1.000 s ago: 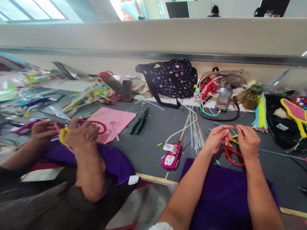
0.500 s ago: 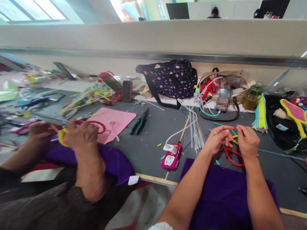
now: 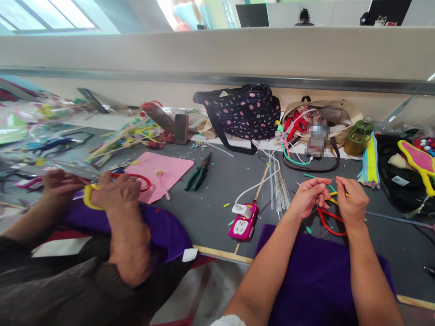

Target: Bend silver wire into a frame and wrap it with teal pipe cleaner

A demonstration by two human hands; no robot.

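My left hand (image 3: 311, 194) is closed in a pinch on a thin clear thread (image 3: 315, 209), with a small teal bit at the fingertips. Close beside it, my right hand (image 3: 352, 199) pinches too, its fingertips almost touching the left ones; what lies between them is too fine to make out. From the left hand the thread loops down to a small green piece (image 3: 308, 230) near the table edge. Scissors with a red and yellow handle (image 3: 330, 225) lie under my hands, partly hidden by the right one. A purple cloth (image 3: 312, 276) is spread beneath my forearms.
A pink power socket (image 3: 243, 224) with a white charger, a bundle of thin wires (image 3: 280, 190) and green-handled pliers (image 3: 198, 173) lie to the left. Behind stand a dotted bag (image 3: 243, 113) and a green bottle (image 3: 359, 136). A co-worker's hands (image 3: 117, 194) hold scissors at far left.
My hands keep nearly the same pose and place. The co-worker's hands at the left have shifted slightly with the scissors.
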